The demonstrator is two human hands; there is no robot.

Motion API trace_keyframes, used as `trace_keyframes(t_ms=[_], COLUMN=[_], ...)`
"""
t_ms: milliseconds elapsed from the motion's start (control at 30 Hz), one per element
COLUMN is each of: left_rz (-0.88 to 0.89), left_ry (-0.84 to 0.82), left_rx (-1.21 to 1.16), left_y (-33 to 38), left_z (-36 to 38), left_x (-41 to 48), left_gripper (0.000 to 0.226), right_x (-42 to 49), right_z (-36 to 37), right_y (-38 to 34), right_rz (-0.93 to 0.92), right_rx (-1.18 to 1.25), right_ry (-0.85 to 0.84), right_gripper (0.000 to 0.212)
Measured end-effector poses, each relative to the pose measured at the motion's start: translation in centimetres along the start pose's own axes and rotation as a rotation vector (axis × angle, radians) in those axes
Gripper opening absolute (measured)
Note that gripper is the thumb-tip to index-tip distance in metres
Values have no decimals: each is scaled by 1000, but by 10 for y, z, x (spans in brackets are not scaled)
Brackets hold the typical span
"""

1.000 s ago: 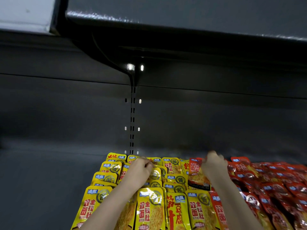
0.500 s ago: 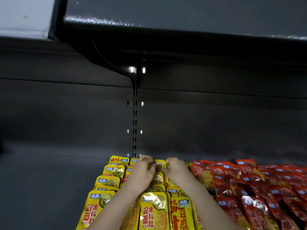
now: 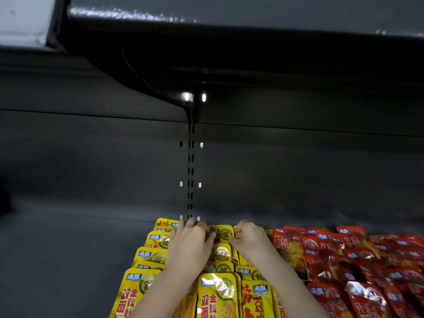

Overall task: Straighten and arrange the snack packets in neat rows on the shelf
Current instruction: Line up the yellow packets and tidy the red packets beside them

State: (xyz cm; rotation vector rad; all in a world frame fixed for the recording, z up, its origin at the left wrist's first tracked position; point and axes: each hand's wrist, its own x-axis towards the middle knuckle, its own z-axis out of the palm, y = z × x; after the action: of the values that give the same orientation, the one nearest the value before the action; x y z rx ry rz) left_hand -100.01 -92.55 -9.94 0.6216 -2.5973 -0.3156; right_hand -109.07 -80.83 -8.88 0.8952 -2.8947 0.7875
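- Centrally on the dark shelf (image 3: 57,260), yellow packets (image 3: 216,292) in overlapping rows running near to far.
- Just right of them, touching, red packets (image 3: 358,260) in a looser heap.
- At the yellow rows' far end, left hand (image 3: 191,243), fingers laid over packet tops, thumb against the middle one; grip impossible to tell.
- Beside it, right hand (image 3: 251,241) with fingers curled, pinching a far yellow packet's edge.

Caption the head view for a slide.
Left hand and right hand grip yellow packets beside jumbled red packets on the shelf.
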Motion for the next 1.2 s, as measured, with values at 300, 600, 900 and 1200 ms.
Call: trace_keyframes(t_ms=[300,600,900,1200], left_rz=[-14,24,19,-24], left_ry=[-191,-59,17,-23], left_rx=[57,-165,-289,-269], left_y=[-3,2,3,2], left_z=[-5,-1,9,9], left_x=[-6,-3,3,2], left_gripper=[25,18,17,20], right_x=[-1,-7,-9,-10], right_z=[5,-12,-7,0], right_y=[1,4,1,0], right_rz=[-78,-79,-31,-69], right_rx=[63,126,148,108], right_ry=[33,-32,-37,65], right_gripper=[34,28,18,14])
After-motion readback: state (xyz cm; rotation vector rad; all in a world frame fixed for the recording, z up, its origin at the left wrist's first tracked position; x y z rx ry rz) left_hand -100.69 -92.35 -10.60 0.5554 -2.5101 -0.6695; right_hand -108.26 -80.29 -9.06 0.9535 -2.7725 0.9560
